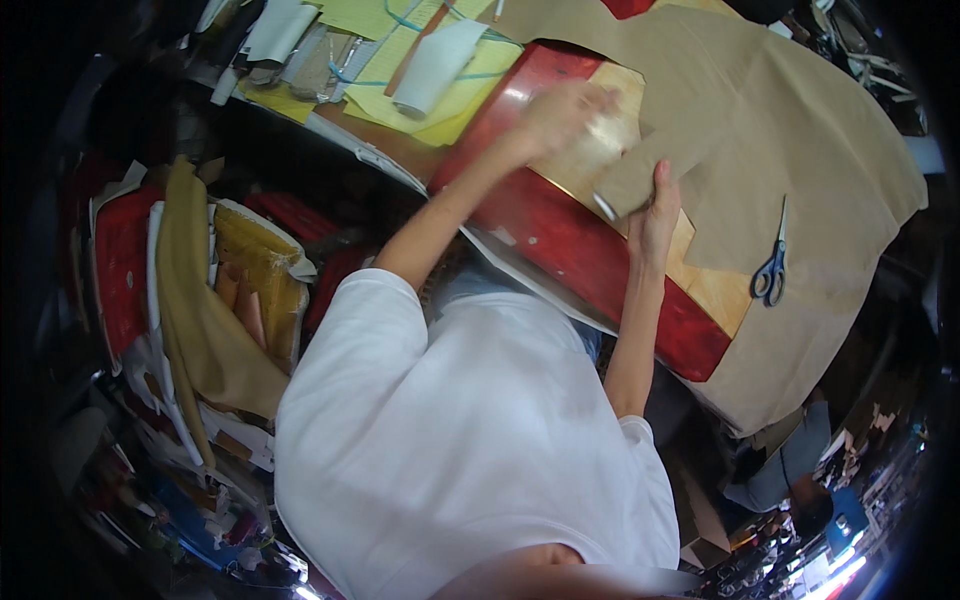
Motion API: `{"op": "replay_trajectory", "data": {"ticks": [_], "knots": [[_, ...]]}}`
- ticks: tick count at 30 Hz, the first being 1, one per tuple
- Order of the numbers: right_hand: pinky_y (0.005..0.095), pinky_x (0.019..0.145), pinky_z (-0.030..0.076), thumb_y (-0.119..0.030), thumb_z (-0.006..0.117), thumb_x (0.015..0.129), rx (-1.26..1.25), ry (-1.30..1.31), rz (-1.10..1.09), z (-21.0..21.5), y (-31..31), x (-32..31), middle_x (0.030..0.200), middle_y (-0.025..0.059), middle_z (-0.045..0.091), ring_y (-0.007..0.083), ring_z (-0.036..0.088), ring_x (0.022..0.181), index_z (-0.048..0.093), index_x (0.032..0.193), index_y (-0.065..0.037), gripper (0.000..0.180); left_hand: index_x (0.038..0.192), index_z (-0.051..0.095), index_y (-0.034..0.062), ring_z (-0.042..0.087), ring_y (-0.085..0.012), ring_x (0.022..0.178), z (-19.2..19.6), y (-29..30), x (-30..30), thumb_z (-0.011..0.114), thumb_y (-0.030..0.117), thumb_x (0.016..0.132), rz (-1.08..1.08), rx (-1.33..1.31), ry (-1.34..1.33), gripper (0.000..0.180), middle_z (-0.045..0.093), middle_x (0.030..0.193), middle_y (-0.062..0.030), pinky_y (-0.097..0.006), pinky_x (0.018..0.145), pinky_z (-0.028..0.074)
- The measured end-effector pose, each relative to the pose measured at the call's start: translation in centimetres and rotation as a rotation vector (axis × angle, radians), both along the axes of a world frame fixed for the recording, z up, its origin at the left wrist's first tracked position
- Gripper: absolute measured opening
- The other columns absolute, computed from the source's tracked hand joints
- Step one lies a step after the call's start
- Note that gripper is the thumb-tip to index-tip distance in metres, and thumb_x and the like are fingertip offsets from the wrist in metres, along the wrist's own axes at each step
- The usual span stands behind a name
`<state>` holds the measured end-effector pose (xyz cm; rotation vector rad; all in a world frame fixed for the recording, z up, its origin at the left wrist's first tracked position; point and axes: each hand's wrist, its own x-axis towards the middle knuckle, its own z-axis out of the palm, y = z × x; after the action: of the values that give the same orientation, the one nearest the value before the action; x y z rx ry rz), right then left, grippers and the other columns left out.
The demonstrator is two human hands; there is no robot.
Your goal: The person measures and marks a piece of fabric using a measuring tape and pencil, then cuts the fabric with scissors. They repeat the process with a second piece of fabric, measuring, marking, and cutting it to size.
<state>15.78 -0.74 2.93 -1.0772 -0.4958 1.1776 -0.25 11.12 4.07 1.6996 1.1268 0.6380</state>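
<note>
My right hand (655, 215) grips a tan piece of sheet material (650, 165), its thumb along the near side. That piece looks like leather or cloth and curls at its lower left end, where a bright edge shows. Motion blurs my left hand (565, 115), and its fingers cannot be made out. It hovers over or rests on a pale yellowish board (715, 290), which lies on a red surface (590, 245). A large tan sheet (800, 130) spreads to the right of the board. On it lie scissors with dark blue handles (770, 275).
At the upper left are yellow papers (350, 20), a white roll (440, 65) and light blue cord. Left of my body, a tan cloth (200, 320) drapes over stacked red and yellow items (265, 265). Clutter lines the lower right, with a cardboard box (705, 530).
</note>
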Motion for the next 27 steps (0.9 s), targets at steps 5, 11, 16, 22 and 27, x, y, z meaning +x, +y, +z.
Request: {"op": "replay_trajectory", "data": {"ticks": [5, 11, 16, 22, 27], "knots": [[0.0416, 0.100, 0.046, -0.044, 0.050, 0.100, -0.096, 0.318, 0.056, -3.0, -3.1, 1.4, 0.134, 0.0116, 0.052, 0.0246, 0.052, 0.122, 0.038, 0.141, -0.003, 0.059, 0.119, 0.062, 0.0060, 0.068, -0.0311, 0.090, -4.3, 10.1, -15.4, 0.056, 0.023, 0.094, 0.585, 0.410, 0.438, 0.031, 0.071, 0.099, -0.0135, -0.040, 0.081, 0.052], [0.0446, 0.097, 0.049, -0.046, 0.047, 0.099, 0.200, 0.681, 0.180, -4.7, -3.4, 3.1, 0.135, 0.0114, 0.052, 0.0261, 0.050, 0.126, 0.041, 0.140, -0.005, 0.058, 0.113, 0.062, 0.0076, 0.062, -0.0330, 0.105, -8.8, 9.5, -29.6, 0.070, 0.032, 0.083, 1.111, 0.429, 0.734, 0.040, 0.062, 0.115, -0.0145, -0.044, 0.087, 0.050], [0.0441, 0.098, 0.049, -0.045, 0.051, 0.098, 0.067, 0.431, 0.172, -4.6, -3.3, 2.3, 0.135, 0.0125, 0.052, 0.0281, 0.051, 0.126, 0.045, 0.137, -0.005, 0.055, 0.099, 0.071, 0.0123, 0.066, -0.0313, 0.098, -9.7, 7.1, -31.9, 0.074, 0.045, 0.077, 1.019, 0.173, 0.733, 0.040, 0.070, 0.102, -0.0099, -0.045, 0.084, 0.051], [0.0430, 0.096, 0.050, -0.044, 0.059, 0.095, 0.077, 0.335, 0.276, -5.4, -4.3, 2.8, 0.121, 0.0115, 0.061, 0.0280, 0.061, 0.112, 0.049, 0.133, -0.005, 0.056, 0.097, 0.074, 0.0170, 0.069, -0.0323, 0.091, -10.7, 10.7, -32.9, 0.076, 0.037, 0.076, 0.927, 0.183, 0.946, 0.029, 0.073, 0.095, -0.0094, -0.043, 0.082, 0.052], [0.0436, 0.098, 0.049, -0.047, 0.061, 0.093, 0.082, 0.286, 0.270, -5.4, -4.1, 2.8, 0.119, 0.0139, 0.061, 0.0288, 0.060, 0.111, 0.047, 0.134, -0.004, 0.062, 0.083, 0.068, 0.0003, 0.068, -0.0263, 0.075, 0.9, 17.3, -28.2, 0.075, 0.035, 0.081, 0.900, 0.750, 0.312, 0.035, 0.071, 0.079, -0.0128, -0.040, 0.071, 0.050]]}}
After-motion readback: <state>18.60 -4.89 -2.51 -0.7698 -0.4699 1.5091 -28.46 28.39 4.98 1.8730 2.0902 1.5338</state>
